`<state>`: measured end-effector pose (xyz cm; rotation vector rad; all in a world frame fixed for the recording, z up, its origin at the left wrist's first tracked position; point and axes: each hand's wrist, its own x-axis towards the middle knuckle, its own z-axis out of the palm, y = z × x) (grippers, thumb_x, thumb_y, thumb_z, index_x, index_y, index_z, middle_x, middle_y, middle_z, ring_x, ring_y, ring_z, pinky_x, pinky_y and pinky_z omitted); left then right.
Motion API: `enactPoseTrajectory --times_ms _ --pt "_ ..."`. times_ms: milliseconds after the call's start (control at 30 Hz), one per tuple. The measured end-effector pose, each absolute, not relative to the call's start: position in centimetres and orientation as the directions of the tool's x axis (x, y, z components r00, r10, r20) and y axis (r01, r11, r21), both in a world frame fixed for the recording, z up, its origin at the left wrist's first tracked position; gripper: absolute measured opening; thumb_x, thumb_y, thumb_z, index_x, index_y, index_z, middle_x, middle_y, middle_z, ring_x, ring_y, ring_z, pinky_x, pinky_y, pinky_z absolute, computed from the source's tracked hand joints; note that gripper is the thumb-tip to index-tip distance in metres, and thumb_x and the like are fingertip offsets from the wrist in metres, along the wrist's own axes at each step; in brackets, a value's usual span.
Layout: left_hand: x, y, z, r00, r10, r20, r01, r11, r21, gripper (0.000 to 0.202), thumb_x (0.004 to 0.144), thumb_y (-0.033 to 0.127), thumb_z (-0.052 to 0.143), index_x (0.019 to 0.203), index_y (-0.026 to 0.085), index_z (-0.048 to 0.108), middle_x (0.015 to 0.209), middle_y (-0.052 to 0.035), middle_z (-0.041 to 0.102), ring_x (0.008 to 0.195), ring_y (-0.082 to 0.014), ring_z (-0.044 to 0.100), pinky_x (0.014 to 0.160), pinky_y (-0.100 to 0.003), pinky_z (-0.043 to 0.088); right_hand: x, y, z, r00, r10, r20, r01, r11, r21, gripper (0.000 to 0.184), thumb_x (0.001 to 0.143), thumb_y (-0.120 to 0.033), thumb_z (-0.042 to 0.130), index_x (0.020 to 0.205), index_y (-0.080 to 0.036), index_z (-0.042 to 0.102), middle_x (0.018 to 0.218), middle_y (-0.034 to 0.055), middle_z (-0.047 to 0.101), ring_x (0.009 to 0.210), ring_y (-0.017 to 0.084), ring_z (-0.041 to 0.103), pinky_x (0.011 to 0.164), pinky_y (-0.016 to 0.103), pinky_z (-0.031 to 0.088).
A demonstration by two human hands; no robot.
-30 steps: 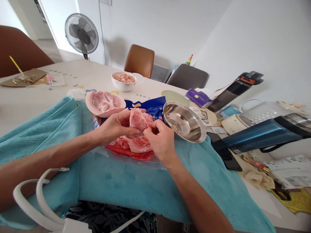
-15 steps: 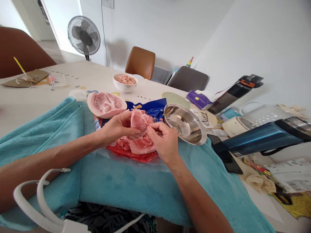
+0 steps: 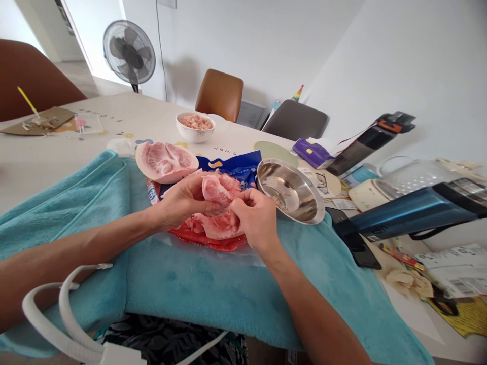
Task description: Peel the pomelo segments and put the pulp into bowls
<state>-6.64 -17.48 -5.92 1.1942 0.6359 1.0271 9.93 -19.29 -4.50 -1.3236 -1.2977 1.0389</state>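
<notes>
My left hand (image 3: 184, 198) is closed round a pink pomelo segment (image 3: 215, 190), thumb in front and fingers behind. My right hand (image 3: 256, 218) pinches the segment's right edge; its fingertips are partly hidden. Below lie peeled scraps of pomelo (image 3: 220, 226) on a red and blue plastic bag (image 3: 228, 245). A thick pomelo rind (image 3: 167, 161), hollow side up, rests behind my left hand. To the right of my right hand, a steel bowl (image 3: 310, 205) leans at a tilt with a few bits inside.
A turquoise towel (image 3: 182, 294) covers the near table. Farther back stands a white bowl (image 3: 195, 134) of pomelo flesh. On the right are a blue bottle (image 3: 411, 210), a black phone (image 3: 361, 253), a dark bottle (image 3: 369, 142) and a purple packet (image 3: 312, 152). White cables (image 3: 57, 324) hang at lower left.
The segment has tipped slightly lower and opened more at its upper right between my hands. Both hands keep their hold and have barely moved.
</notes>
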Motion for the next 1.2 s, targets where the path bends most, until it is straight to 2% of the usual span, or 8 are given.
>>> enactPoseTrajectory --times_ms 167,367,533,733,833,933,1100,1200 --pt "-6.5 -17.5 -5.7 0.393 0.913 0.107 -0.4 0.066 0.914 0.039 0.068 0.01 0.081 0.102 0.021 0.066 0.088 -0.0009 0.073 0.082 -0.0168 0.07 0.079 -0.031 0.058 9.9 -18.9 -4.6 0.045 0.998 -0.049 -0.005 -0.049 -0.999 0.009 0.06 -0.02 0.056 0.056 -0.021 0.048 0.035 -0.0067 0.052 0.028 0.008 0.043 0.031 0.02 0.037" --pt "-6.6 -17.1 -5.5 0.385 0.911 0.147 -0.508 0.077 0.858 0.033 0.069 0.005 0.078 0.097 0.02 0.069 0.092 -0.0009 0.073 0.078 -0.0133 0.068 0.072 -0.024 0.056 10.2 -18.7 -4.5 0.088 0.996 -0.026 0.04 -0.029 -0.999 0.008 0.059 -0.018 0.055 0.054 -0.02 0.051 0.034 -0.0057 0.053 0.03 0.009 0.048 0.033 0.017 0.035" --pt "-7.0 -16.7 -4.8 0.333 0.939 0.084 -0.61 0.147 0.779 0.041 0.071 0.0 0.072 0.103 0.024 0.068 0.097 0.0007 0.074 0.088 -0.0131 0.069 0.082 -0.024 0.055 10.6 -18.5 -4.9 0.107 0.993 -0.049 0.034 -0.052 -0.998 0.007 0.058 -0.019 0.054 0.054 -0.021 0.049 0.034 -0.0075 0.05 0.03 0.009 0.043 0.034 0.021 0.042" --pt "-7.3 -16.4 -4.5 0.367 0.93 -0.011 -0.614 0.251 0.749 0.043 0.075 0.0 0.067 0.112 0.023 0.065 0.095 -0.002 0.072 0.089 -0.0142 0.07 0.083 -0.025 0.056 11.1 -18.4 -5.1 0.139 0.983 0.117 0.127 0.1 -0.987 0.004 0.066 -0.017 0.057 0.064 -0.02 0.056 0.047 -0.0068 0.058 0.04 0.008 0.051 0.042 0.019 0.041" --pt "-7.1 -16.6 -4.7 0.388 0.921 -0.037 -0.572 0.272 0.773 0.041 0.074 0.0 0.067 0.109 0.021 0.065 0.092 -0.002 0.071 0.083 -0.0149 0.07 0.079 -0.027 0.057 11.2 -18.5 -4.9 0.133 0.965 0.225 0.198 0.196 -0.96 0.002 0.07 -0.018 0.06 0.07 -0.02 0.059 0.055 -0.0067 0.06 0.047 0.008 0.053 0.047 0.02 0.042" --pt "-7.0 -16.7 -4.9 0.377 0.926 -0.024 -0.542 0.242 0.805 0.037 0.073 0.0 0.07 0.103 0.02 0.066 0.089 -0.0009 0.07 0.081 -0.014 0.068 0.076 -0.026 0.057 11.3 -18.7 -4.7 0.086 0.949 0.303 0.249 0.274 -0.929 0.011 0.072 -0.016 0.055 0.075 -0.021 0.065 0.059 -0.0061 0.06 0.052 0.009 0.053 0.054 0.022 0.045" --pt "-7.0 -16.6 -5.3 0.363 0.932 0.015 -0.508 0.184 0.842 0.038 0.069 0.003 0.075 0.101 0.021 0.067 0.089 0.0006 0.07 0.082 -0.0139 0.067 0.075 -0.026 0.057 11.4 -18.8 -4.6 -0.028 0.936 0.352 0.341 0.34 -0.877 0.027 0.081 -0.026 0.054 0.055 -0.02 0.058 0.055 -0.0037 0.054 0.055 0.011 0.05 0.057 0.025 0.043" --pt "-7.0 -16.5 -5.5 0.352 0.936 0.022 -0.497 0.167 0.852 0.041 0.067 0.004 0.078 0.102 0.022 0.068 0.091 0.0012 0.07 0.081 -0.0135 0.066 0.074 -0.026 0.057 11.3 -18.6 -4.9 -0.065 0.933 0.354 0.328 0.355 -0.875 0.014 0.079 -0.022 0.054 0.073 -0.021 0.066 0.071 -0.0018 0.065 0.064 0.012 0.058 0.063 0.026 0.047"
